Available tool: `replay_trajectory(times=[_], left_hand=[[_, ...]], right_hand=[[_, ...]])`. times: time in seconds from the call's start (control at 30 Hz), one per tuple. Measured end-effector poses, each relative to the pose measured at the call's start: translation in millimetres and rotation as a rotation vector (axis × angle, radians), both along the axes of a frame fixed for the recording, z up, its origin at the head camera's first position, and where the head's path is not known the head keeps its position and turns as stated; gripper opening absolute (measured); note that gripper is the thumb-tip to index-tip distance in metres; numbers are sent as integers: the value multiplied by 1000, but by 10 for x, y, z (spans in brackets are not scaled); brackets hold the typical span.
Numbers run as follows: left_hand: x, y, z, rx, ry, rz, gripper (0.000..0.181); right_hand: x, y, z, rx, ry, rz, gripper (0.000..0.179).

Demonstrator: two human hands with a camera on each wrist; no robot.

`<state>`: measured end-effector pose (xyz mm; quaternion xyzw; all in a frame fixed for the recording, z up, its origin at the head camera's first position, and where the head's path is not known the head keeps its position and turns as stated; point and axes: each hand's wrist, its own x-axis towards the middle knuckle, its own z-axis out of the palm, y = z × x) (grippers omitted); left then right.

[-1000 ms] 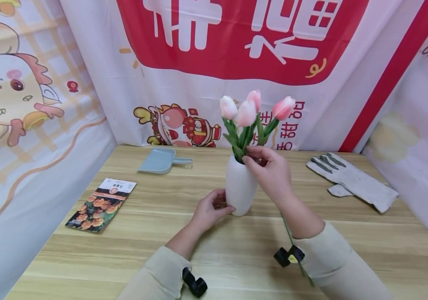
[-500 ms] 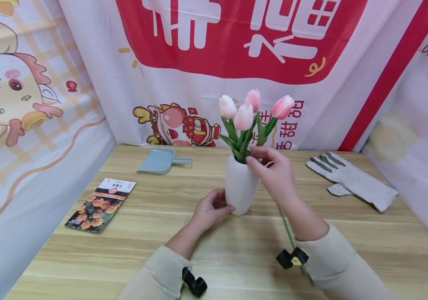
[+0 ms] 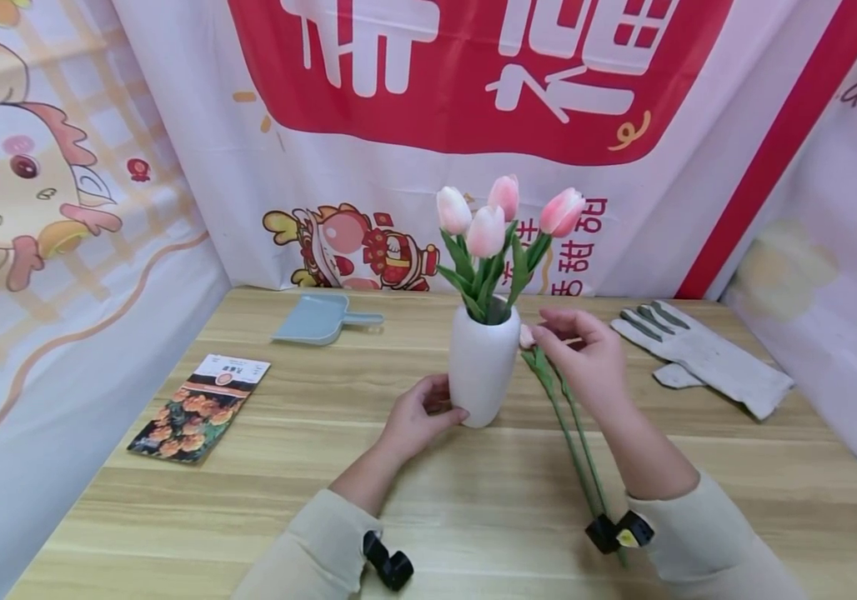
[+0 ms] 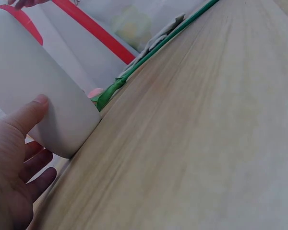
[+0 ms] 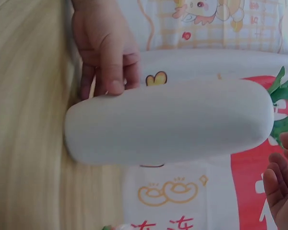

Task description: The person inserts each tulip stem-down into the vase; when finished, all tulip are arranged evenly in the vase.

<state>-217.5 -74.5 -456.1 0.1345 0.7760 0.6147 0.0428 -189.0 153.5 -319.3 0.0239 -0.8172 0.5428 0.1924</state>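
Note:
A white vase (image 3: 484, 367) stands upright on the wooden table, several pink-and-white tulips (image 3: 486, 232) in its mouth. Low on its left side my left hand (image 3: 415, 421) holds it; in the left wrist view the thumb (image 4: 31, 112) presses the vase wall and the other fingers reach behind. My right hand (image 3: 586, 354) is just right of the vase's upper part, fingers loosely bent and nothing seen between them. Below it lie green tulip stems (image 3: 574, 442) on the table, one pale bloom (image 3: 526, 337) partly hidden by that hand.
At the back left lies a light blue dustpan (image 3: 316, 320). A seed packet (image 3: 199, 408) with orange flowers is at the left edge. Grey-white gloves (image 3: 706, 354) rest at the right. Printed cloth (image 3: 368, 167) hangs behind and beside the wooden table (image 3: 443, 533).
My right hand has left the tulips at the vase mouth and moved right and slightly down. More of the lying stems shows now. The left hand stays on the vase.

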Motion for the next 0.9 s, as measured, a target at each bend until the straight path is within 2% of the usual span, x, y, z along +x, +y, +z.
replay_trajectory(times=[0.2,0.43,0.47,0.67,0.9], left_hand=[[-12,2,-13,16,10,1,54],[189,6,322,37,-17,-18,51],[199,4,338,40,-16,-20,50],[185,4,313,43,-12,-22,50],[197,7,319,50,-8,-17,50]], right_hand=[[14,131,-164,-35,-27,-7,27],[22,314,-332,60,-117,-42,31],[21,342,-360,75,-120,-42,30],[-19,517,-550,153,-152,-48,30],[-48,724,-752,233,-288,-3,38]])
